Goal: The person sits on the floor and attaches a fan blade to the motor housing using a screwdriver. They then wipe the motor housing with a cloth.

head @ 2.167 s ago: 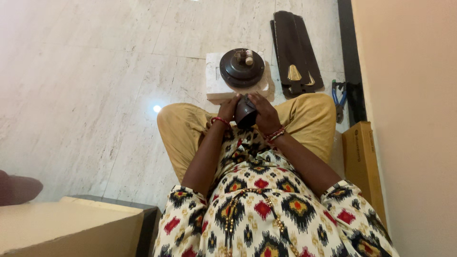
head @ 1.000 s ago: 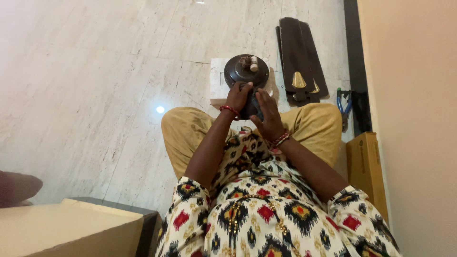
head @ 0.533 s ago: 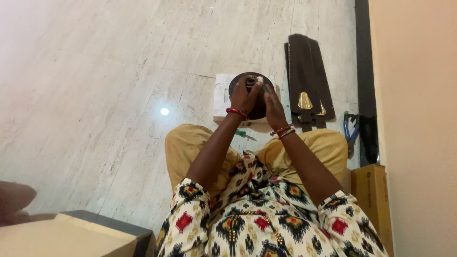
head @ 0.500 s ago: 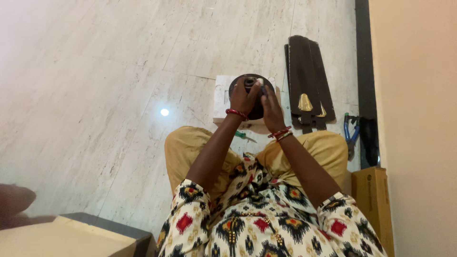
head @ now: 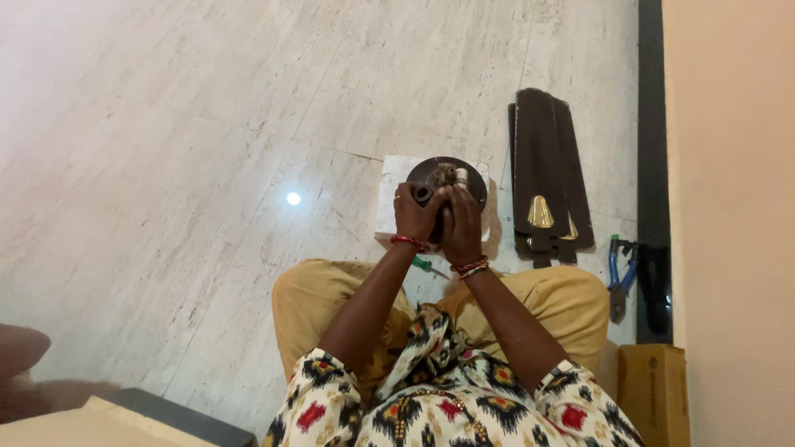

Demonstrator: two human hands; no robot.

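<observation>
Just above the middle of the frame the left hand (head: 416,215) and the right hand (head: 460,225) are raised side by side, touching each other, both closed around a small dark part (head: 423,194) that peeks out at the top of the left hand's fingers; what kind of part it is cannot be told, as the fingers hide most of it. Each wrist wears red bangles. Directly behind the hands, a little higher in the frame, a round dark fan motor housing (head: 448,175) with a pale spindle at its centre sits on a white foam block (head: 391,190) on the marble floor (head: 207,149). The hands overlap the housing's near edge, though whether they touch it is unclear. Below the hands, between the wrists and the knees, a green-handled screwdriver (head: 426,265) lies on the floor. To the right of the housing a stack of dark brown fan blades (head: 545,165) with gold trim lies flat. Further right, near the wall, are blue-handled pliers (head: 617,277), and in the lower right corner a cardboard box (head: 652,396).
</observation>
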